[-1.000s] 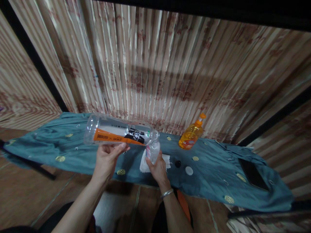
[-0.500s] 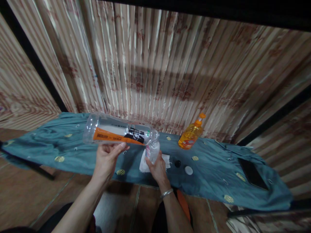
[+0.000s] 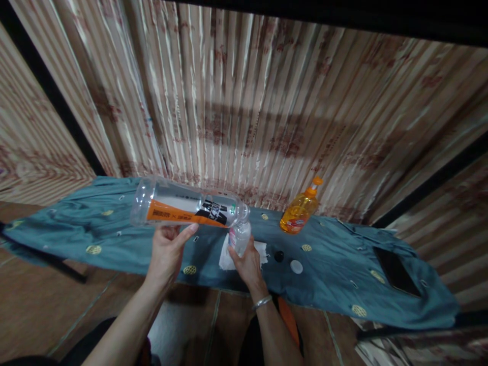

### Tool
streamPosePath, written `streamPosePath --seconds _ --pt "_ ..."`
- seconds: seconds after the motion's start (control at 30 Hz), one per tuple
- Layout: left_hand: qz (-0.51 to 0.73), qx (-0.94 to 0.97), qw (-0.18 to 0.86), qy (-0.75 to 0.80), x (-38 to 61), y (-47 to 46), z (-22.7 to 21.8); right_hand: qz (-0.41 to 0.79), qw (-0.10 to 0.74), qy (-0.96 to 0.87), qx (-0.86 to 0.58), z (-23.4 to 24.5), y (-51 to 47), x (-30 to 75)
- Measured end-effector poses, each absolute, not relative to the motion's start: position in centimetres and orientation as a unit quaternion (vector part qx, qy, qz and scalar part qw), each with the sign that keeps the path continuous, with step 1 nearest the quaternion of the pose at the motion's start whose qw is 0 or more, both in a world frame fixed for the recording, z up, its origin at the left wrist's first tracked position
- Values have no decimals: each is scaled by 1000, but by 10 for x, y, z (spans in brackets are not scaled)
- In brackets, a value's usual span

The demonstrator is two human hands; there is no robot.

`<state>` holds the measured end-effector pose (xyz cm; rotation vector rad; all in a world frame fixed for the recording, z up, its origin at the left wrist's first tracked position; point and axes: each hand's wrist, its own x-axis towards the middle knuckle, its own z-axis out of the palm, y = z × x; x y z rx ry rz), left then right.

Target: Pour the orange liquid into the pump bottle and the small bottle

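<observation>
A large clear plastic bottle (image 3: 183, 203) with a silver, orange and black label lies nearly level in the air, its neck pointing right and tipped slightly down. My left hand (image 3: 170, 249) is closed on it from below, thumb along the near side; the other fingers are mostly hidden. My right hand (image 3: 247, 262), with a silver bangle at the wrist, is wrapped around a smaller clear bottle (image 3: 241, 238) held close to upright. The big bottle's mouth meets the small one's top. Under the small bottle, a white cloth (image 3: 225, 260) lies on the table.
An orange pump bottle (image 3: 299, 213) of yellow-orange liquid stands behind, to the right. A black cap (image 3: 279, 256) and a white cap (image 3: 296, 267) lie right of my right hand. Farther right rests a dark phone (image 3: 396, 272) on the teal tablecloth (image 3: 331, 279). Black frame bars (image 3: 57, 96) flank the table.
Both hands and both bottles stay almost exactly where they were, mouth to mouth. Only a very slight shift of the view shows.
</observation>
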<state>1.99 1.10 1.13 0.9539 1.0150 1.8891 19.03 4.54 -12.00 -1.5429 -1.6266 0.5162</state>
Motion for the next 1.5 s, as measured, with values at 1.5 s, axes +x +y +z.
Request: streamPosePath --seconds 1.5 --pt "726 375 389 426 22 9 12 190 409 -652 -609 -120 46 192"
